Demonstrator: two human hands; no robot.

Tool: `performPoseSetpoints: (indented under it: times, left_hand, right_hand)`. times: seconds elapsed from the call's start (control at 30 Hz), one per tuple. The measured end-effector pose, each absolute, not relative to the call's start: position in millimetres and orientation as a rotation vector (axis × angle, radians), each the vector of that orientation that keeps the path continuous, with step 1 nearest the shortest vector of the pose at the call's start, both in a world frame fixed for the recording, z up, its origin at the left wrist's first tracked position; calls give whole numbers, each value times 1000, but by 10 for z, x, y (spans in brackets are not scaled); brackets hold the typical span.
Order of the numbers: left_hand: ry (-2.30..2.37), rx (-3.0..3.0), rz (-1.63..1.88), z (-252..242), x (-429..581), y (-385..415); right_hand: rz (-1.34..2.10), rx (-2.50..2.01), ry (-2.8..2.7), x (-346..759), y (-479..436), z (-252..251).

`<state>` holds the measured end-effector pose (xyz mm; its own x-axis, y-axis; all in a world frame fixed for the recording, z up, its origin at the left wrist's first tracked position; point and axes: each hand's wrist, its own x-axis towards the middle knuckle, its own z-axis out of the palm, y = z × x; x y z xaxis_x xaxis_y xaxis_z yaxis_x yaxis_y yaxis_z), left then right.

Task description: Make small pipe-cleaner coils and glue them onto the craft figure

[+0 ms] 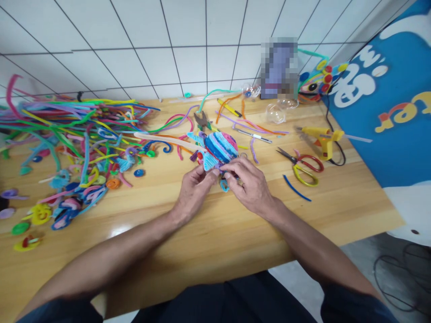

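Observation:
A striped blue, pink and purple pipe-cleaner fish [217, 149] lies on the wooden table [208, 224] near its middle. My left hand [194, 188] is closed in a pinch on the fish's lower left edge. My right hand [249, 183] is closed too, its fingertips pinching a small light-blue pipe-cleaner piece [224, 185] at the underside of the fish. Both hands meet just below the fish.
A big heap of coloured pipe cleaners [67, 130] and small coils covers the table's left. Red-and-yellow scissors [303, 167], a yellow glue gun [321, 139], a loose blue pipe cleaner [296, 188], pliers [202, 120], a utility knife [254, 135] and clear plastic shells [276, 113] lie right and behind.

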<state>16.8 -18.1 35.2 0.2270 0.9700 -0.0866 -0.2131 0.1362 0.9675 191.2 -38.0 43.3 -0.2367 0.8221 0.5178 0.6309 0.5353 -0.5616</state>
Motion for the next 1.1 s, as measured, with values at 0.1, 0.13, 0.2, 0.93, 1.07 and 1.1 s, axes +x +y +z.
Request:
performPoseSetpoints:
  times: [0.1, 0.13, 0.2, 0.93, 1.07, 1.1]
  left_hand:
    - [924, 1071, 1067, 352, 170, -176]
    - [919, 1075, 1066, 354, 170, -174]
    - [916, 1080, 1066, 360, 169, -171]
    - [993, 1271, 1105, 130, 139, -135]
    - [1006, 1286, 1106, 159, 141, -122]
    - [999, 1291, 1105, 172, 143, -118]
  right_hand:
    - [354, -1188, -1952, 1926, -370, 434]
    - [367, -1189, -1949, 1931, -366, 433]
    - [386, -1187, -1945, 1942, -363, 432]
    - [1211, -1234, -1632, 1987, -286, 482]
    - [1166, -1243, -1623, 1963, -261, 485]
    - [1148, -1252, -1623, 1951, -259, 492]
